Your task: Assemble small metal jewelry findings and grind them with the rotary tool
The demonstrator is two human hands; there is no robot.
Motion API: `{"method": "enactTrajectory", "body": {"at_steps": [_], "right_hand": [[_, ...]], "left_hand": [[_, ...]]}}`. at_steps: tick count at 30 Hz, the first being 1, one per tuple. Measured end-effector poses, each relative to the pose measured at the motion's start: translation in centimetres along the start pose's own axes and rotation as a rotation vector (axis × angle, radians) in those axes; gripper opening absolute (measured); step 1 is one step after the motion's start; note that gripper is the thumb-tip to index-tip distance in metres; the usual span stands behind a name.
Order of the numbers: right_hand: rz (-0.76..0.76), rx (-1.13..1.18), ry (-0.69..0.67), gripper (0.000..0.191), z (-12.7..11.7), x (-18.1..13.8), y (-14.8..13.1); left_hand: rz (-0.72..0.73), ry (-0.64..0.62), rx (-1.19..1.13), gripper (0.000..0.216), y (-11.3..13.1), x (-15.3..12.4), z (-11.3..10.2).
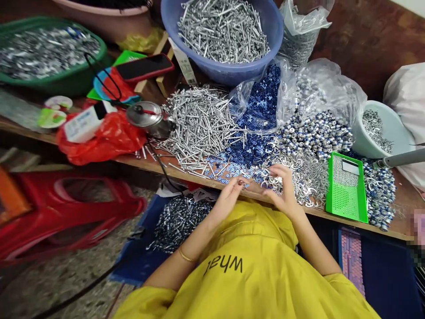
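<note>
My left hand [229, 197] is at the bench's front edge, fingertips pinched together. Something small may be in that pinch, but I cannot make it out. To its right, my right hand [283, 190] has its thumb and fingers curved apart, holding nothing I can see. Small blue star-shaped pieces [229, 170] lie loose just beyond my left hand. Close by my right fingers is a heap of flat silver crescent-shaped clips [300, 173]. Silver metal rods with looped ends [199, 124] are piled behind and to the left. Blue-and-silver cylinders [315, 133] are heaped farther back on the right.
A blue basin [221, 68] of metal rods stands behind. A green tray [347, 208] of tiny parts lies right, near a pale bucket [407, 128]. Leftward are a metal-lidded pot [144, 114], a red bag [116, 137] and a phone [146, 67]. Below is a blue bin [139, 257].
</note>
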State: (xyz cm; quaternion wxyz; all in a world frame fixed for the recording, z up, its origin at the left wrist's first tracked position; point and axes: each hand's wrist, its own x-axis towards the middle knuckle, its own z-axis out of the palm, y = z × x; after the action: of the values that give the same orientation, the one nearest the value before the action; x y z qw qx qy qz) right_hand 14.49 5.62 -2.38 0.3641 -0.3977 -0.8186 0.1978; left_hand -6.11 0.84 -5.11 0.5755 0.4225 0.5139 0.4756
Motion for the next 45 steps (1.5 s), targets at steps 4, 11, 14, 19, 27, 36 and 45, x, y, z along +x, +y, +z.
{"method": "enactTrajectory", "body": {"at_steps": [4, 11, 14, 19, 27, 36, 45], "right_hand": [[0.188, -0.206, -0.129, 0.020, 2.4, 1.0, 1.2], [0.178, -0.522, -0.348, 0.014, 3.8, 1.4, 1.7], [0.198, -0.527, -0.344, 0.010, 2.6, 1.5, 1.9], [0.152, -0.521, -0.282, 0.019, 3.9, 3.0, 1.4], [0.173, -0.454, -0.292, 0.017, 5.9, 3.3, 2.3], [0.167, -0.396, -0.278, 0.011, 5.5, 2.7, 2.2], [0.396, 0.379, 0.189, 0.014, 3.4, 1.3, 2.0]], "left_hand": [[0.002, 0.164, 0.012, 0.034, -0.5, 0.0, -2.3], [-0.051, 0.149, -0.018, 0.037, -1.3, -0.3, -1.8], [-0.064, 0.159, -0.034, 0.038, -1.7, -0.3, -1.9], [-0.046, 0.112, -0.050, 0.040, -1.4, 0.0, -1.5], [-0.068, 0.142, -0.065, 0.042, -0.7, -0.7, -1.7], [-0.053, 0.139, -0.050, 0.040, -1.1, -0.4, -1.5], [-0.098, 0.197, -0.262, 0.034, -1.1, -0.7, -1.8]]}}
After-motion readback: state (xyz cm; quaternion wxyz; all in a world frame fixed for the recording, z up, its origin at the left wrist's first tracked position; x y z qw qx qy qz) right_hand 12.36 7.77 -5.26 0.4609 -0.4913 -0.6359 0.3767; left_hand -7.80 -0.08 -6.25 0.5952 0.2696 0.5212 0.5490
